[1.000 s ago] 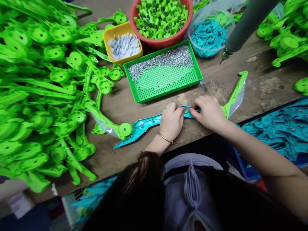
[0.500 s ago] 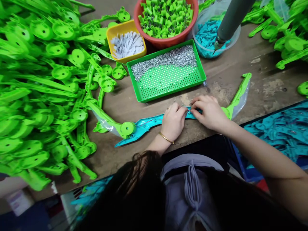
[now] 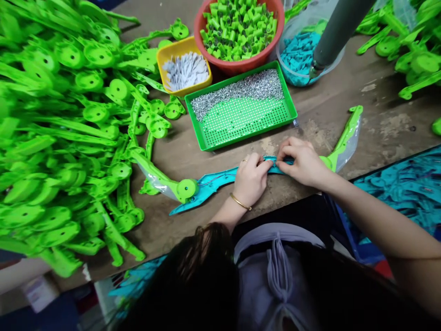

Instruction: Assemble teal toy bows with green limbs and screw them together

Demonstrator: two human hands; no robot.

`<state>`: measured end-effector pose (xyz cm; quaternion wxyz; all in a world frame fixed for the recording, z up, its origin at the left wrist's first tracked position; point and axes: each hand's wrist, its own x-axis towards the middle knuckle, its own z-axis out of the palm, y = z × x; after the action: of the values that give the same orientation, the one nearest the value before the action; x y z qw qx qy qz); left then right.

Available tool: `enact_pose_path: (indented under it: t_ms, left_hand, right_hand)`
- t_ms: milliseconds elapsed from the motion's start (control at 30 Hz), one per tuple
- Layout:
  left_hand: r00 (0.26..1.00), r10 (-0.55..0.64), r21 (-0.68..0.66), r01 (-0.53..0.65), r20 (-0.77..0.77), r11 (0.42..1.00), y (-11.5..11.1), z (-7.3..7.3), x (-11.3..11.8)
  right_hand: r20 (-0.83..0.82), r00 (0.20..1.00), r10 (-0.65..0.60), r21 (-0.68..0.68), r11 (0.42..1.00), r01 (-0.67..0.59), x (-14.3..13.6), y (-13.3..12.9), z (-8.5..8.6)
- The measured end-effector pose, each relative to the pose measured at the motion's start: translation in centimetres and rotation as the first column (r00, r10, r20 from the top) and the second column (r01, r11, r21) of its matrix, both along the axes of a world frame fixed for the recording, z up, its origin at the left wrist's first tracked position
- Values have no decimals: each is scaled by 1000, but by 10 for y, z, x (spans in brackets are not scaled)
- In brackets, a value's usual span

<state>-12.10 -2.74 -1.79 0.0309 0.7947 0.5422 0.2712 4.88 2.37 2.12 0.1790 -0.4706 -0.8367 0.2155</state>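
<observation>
A long blue plastic piece point(image 3: 215, 180) lies on the brown table, with a green arm point(image 3: 161, 178) joined at its left end and another green arm point(image 3: 345, 139) at its right. My left hand point(image 3: 251, 180) is closed on the middle of the blue piece, thumb and fingertips pressed on it. Just to the right, my right hand point(image 3: 300, 161) is pinched over the same piece, its fingertips close to the left ones. Whatever small part may be between the right fingertips is too small to make out.
Green parts point(image 3: 69, 138) are heaped at left. Behind the blue piece stand a green tray point(image 3: 241, 131) of screws, a yellow box point(image 3: 167, 53), a red bowl point(image 3: 237, 69) and a clear tub point(image 3: 339, 57). A dark tool point(image 3: 339, 30) hangs over the tub. Blue parts point(image 3: 403, 188) fill a crate at right.
The whole view has shifted slightly. Both hands stay at the middle of the blue piece, with the fingers moved a little. The dark tool hangs slightly differently over the tub.
</observation>
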Motion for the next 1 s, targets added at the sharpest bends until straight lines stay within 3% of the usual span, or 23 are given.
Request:
enact_pose_path:
  t_ms: [267, 367, 467, 600, 767, 1000]
  left_hand:
    - [995, 8, -27, -11, -104, 1000, 0, 2, 5]
    - [998, -3, -27, 1, -67, 1000, -4, 5, 1]
    - [997, -68, 18, 67, 44, 998, -11, 8, -7]
    - [988, 24, 106, -41, 154, 994, -19, 7, -15]
    - [991, 37, 120, -52, 125, 991, -15, 0, -15]
    - [1000, -4, 209, 0, 22, 978, -14, -4, -11]
  right_hand:
    - [262, 965, -22, 95, 995, -3, -9, -3, 6]
    - [183, 983, 27, 94, 995, -44, 6, -7, 6]
    - [76, 997, -10, 145, 989, -1, 31, -13, 3]
    - [127, 992, -29, 243, 970, -3, 51, -21, -3]
    - [205, 978, 43, 325, 940, -109, 49, -28, -5]
    - [238, 969, 73, 282, 949, -141, 44, -24, -3]
